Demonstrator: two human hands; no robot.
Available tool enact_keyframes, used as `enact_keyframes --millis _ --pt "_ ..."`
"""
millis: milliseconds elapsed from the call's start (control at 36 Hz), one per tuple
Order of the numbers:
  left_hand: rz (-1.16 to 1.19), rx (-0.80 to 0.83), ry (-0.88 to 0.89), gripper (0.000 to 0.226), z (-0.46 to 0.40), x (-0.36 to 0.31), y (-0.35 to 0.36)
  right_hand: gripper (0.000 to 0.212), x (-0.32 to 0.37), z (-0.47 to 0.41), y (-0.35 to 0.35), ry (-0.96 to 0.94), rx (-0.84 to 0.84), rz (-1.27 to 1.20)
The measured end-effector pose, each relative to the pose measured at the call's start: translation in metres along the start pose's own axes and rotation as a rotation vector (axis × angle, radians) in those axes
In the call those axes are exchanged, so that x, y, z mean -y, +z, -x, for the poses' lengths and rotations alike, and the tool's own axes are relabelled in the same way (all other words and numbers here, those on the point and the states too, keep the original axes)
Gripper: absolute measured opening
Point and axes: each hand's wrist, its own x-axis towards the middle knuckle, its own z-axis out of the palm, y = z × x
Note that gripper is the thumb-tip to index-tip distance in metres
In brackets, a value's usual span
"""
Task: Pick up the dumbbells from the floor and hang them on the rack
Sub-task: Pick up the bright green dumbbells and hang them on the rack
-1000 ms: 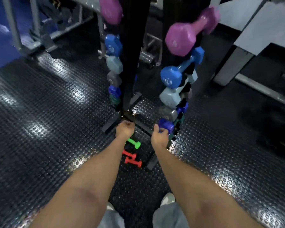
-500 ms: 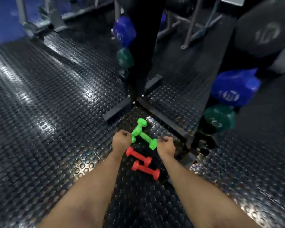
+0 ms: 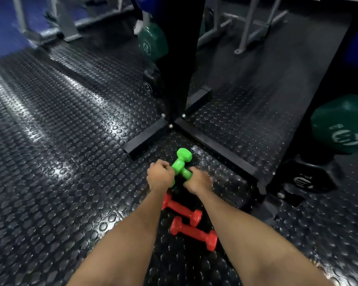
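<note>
Both hands, left [image 3: 160,176] and right [image 3: 196,182], on green dumbbells [image 3: 181,165] beside red dumbbells [image 3: 192,228].

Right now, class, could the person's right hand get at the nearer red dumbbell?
Probably yes: the right hand is at the green dumbbells, and the nearer red dumbbell lies uncovered on the floor beside that forearm.

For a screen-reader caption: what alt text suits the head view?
Both hands, left hand and right hand, reach two crossed green dumbbells on the studded floor, two red dumbbells nearer, black rack behind.
</note>
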Motion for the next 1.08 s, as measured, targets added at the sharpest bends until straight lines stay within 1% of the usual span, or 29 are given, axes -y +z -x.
enact_keyframes --millis 56,139,167,250,333,417,472,528,583,639,694,750,778,833,917,944,1000,1028,1083 --pt "-0.007 0.023 -0.021 0.023 -0.010 -0.003 0.004 0.042 0.002 -0.005 0.012 -0.028 -0.039 0.101" --pt "-0.002 0.054 -0.056 0.026 -0.021 -0.006 0.008 0.042 -0.001 -0.007 0.025 -0.074 -0.149 0.161" --pt "-0.005 0.060 -0.072 0.026 -0.024 -0.007 0.009 0.043 -0.002 -0.008 0.027 -0.086 -0.161 0.166" --pt "-0.004 0.084 -0.117 0.029 -0.027 -0.014 0.009 0.033 -0.001 -0.009 0.022 -0.081 -0.115 0.109" --pt "0.015 0.084 -0.124 0.030 -0.030 -0.020 0.013 0.024 -0.002 -0.011 0.014 -0.063 -0.070 0.061" --pt "0.040 0.056 -0.083 0.024 -0.029 -0.023 0.017 0.025 -0.005 -0.008 0.011 -0.039 -0.048 0.058" --pt "0.077 0.063 -0.038 0.025 -0.028 -0.025 0.021 0.026 -0.005 -0.005 0.008 -0.009 -0.056 0.036" --pt "0.105 0.111 -0.006 0.026 -0.024 -0.032 0.022 0.028 -0.007 -0.001 0.000 0.028 -0.079 -0.027" --pt "0.124 0.183 -0.009 0.033 -0.019 -0.038 0.021 0.029 -0.004 0.006 -0.013 0.056 -0.078 -0.110" --pt "0.221 0.258 -0.012 0.044 -0.008 -0.046 0.015 0.028 -0.002 0.016 -0.029 0.054 -0.095 -0.186" --pt "0.356 0.333 -0.028 0.051 0.009 -0.064 0.003 0.027 0.000 0.031 -0.055 0.039 -0.105 -0.182" --pt "0.402 0.352 -0.002 0.050 0.025 -0.079 -0.010 0.025 0.002 0.048 -0.077 0.000 -0.100 -0.083" --pt "0.365 0.354 0.032 0.048 0.035 -0.088 -0.019 0.025 0.003 0.057 -0.090 -0.019 -0.101 -0.039" --pt "0.281 0.347 0.072 0.038 0.054 -0.109 -0.039 0.025 0.010 0.082 -0.122 -0.064 -0.087 0.042" --pt "0.257 0.355 0.046 0.021 0.082 -0.131 -0.070 0.028 0.022 0.128 -0.163 -0.108 -0.103 0.070" --pt "0.270 0.355 0.026 0.018 0.093 -0.140 -0.085 0.032 0.027 0.144 -0.180 -0.082 -0.139 0.037" --pt "0.324 0.348 0.008 0.011 0.117 -0.154 -0.116 0.046 0.034 0.177 -0.210 0.037 -0.207 -0.093" --pt "0.356 0.345 -0.009 0.010 0.129 -0.154 -0.128 0.057 0.036 0.192 -0.216 0.120 -0.180 -0.221" --pt "0.433 0.328 -0.050 0.013 0.155 -0.172 -0.163 0.076 0.048 0.222 -0.251 0.228 -0.017 -0.713"
